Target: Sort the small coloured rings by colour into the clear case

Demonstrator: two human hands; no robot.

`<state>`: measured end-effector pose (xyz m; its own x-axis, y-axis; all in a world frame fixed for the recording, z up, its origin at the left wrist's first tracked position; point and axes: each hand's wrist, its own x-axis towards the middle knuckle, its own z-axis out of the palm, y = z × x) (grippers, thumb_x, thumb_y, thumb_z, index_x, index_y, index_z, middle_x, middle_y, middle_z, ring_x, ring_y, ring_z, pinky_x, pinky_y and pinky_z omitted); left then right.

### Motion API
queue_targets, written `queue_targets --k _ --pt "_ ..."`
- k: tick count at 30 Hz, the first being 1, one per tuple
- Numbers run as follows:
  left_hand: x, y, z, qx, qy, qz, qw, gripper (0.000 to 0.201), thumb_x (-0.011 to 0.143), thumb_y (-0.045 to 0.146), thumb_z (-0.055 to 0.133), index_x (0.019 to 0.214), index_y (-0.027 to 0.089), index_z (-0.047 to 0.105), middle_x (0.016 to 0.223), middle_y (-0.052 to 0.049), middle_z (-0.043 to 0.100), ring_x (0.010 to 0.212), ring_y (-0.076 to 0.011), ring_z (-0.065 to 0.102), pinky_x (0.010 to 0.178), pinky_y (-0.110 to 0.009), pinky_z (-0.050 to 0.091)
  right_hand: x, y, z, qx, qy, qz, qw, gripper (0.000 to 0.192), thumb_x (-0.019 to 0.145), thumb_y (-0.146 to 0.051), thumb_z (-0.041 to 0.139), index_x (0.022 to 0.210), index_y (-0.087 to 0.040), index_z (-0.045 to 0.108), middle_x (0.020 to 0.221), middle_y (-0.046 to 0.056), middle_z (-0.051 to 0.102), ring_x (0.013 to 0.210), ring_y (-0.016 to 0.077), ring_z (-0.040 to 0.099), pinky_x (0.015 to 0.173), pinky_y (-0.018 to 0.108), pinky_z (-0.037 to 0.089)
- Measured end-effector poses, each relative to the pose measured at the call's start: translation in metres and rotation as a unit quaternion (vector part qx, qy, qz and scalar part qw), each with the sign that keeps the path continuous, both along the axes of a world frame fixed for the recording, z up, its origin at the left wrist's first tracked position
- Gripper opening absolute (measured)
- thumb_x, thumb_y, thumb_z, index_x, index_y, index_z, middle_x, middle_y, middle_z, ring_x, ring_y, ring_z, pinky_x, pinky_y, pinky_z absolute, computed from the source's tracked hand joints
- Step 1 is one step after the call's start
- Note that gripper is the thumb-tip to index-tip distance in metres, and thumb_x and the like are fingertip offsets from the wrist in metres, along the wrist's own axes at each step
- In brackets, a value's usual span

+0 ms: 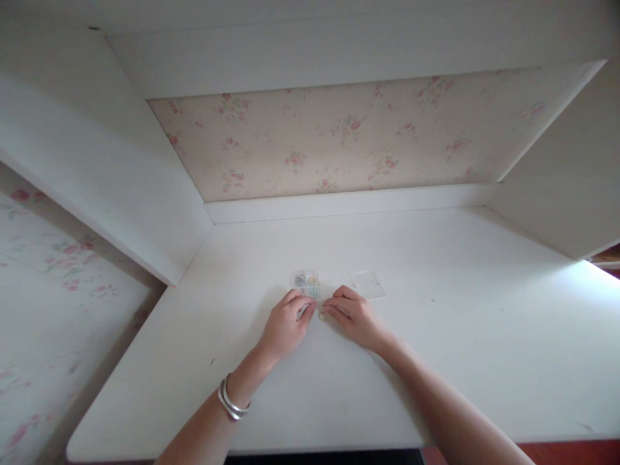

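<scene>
A small clear compartment box [311,280] lies on the white desk, with dark, yellowish and greenish little pieces in its sections. My left hand [285,326] is just in front of it, thumb and fingertips pinched together, partly covering its near edge. Facing it, my right hand [357,318] is also closed in a pinch, its fingertips a short way from the left ones. Whatever lies in either pinch is too small to make out. A tiny pale ring-shaped piece [322,316] shows just below the right fingertips. Behind the right hand lies a clear, flat, square plastic piece [368,284], like a lid.
White panels enclose the desk [460,361] at left [159,213] and right [542,194], with a shelf overhead. A low ledge [339,203] runs along the flowered back wall. One small dark bit [212,361] lies left of my arms.
</scene>
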<state>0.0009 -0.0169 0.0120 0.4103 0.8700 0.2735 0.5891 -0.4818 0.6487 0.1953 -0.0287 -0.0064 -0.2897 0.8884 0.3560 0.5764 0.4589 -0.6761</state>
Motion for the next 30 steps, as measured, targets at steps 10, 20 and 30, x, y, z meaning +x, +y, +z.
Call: queue_targets --k 10,20,30 --pt "0.004 -0.013 -0.009 -0.012 0.114 -0.043 0.993 0.020 0.088 0.026 0.047 0.102 0.024 0.061 0.099 -0.003 0.058 0.088 -0.0169 0.060 0.080 -0.028 0.047 -0.024 0.043 0.008 0.030 0.034 -0.109 0.993 0.023 0.088 -0.033 0.049 0.090 -0.021 0.069 0.086 0.005 0.056 0.079 0.0149 0.055 0.071 0.027 0.045" --pt "0.002 -0.013 -0.013 0.002 0.133 -0.047 0.990 0.024 0.091 0.028 0.042 0.090 0.022 0.064 0.091 -0.002 0.060 0.080 -0.0146 0.060 0.074 -0.025 0.047 -0.031 0.064 -0.007 0.017 0.020 -0.142 0.989 0.025 0.085 -0.037 0.050 0.088 -0.022 0.070 0.086 0.004 0.057 0.079 0.0158 0.056 0.074 0.030 0.045" --pt "0.002 -0.014 -0.014 -0.021 0.104 -0.048 0.993 0.022 0.090 0.028 0.043 0.087 0.022 0.064 0.091 -0.002 0.059 0.077 -0.0146 0.060 0.073 -0.025 0.046 -0.002 0.013 -0.006 -0.031 0.011 -0.115 0.993 0.026 0.087 -0.038 0.049 0.084 -0.022 0.070 0.082 0.005 0.056 0.073 0.0154 0.054 0.063 0.028 0.044"
